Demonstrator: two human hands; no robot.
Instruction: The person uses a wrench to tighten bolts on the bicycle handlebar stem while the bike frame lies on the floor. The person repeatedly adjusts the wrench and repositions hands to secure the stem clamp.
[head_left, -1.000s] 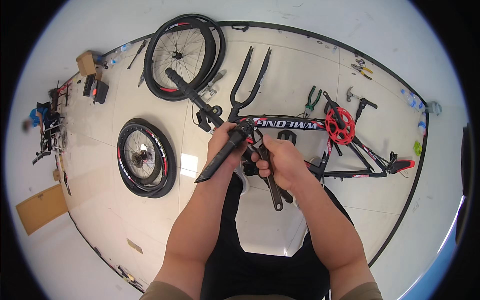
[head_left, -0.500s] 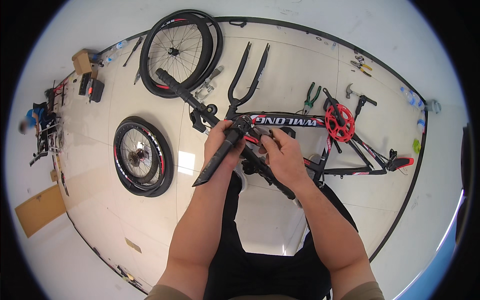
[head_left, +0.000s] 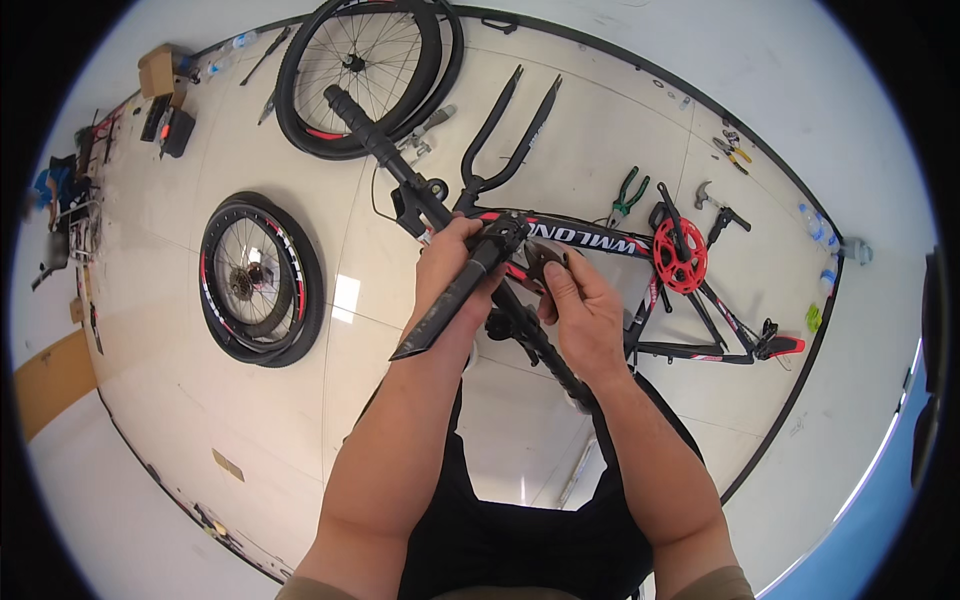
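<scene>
Head view: a black post (head_left: 436, 320) wrapped by the left grip (head_left: 446, 262), likely stiff, fairly light and smooth enough to slip; best held round the middle, clear of the clamp (head_left: 509, 230). Straight, slant-cut at the end lower left of the grip. Pinched in the right grip (head_left: 588, 314), beside the clamp: a dark metal tool (head_left: 538, 263). Beneath both grips, a handlebar (head_left: 546, 352); beyond, a bicycle frame (head_left: 584, 237).

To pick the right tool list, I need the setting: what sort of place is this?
Probably an indoor bicycle assembly or repair space: a bicycle frame and a detached wheel lie on the tiled floor, with green-handled pliers and a hammer near the frame.
</scene>
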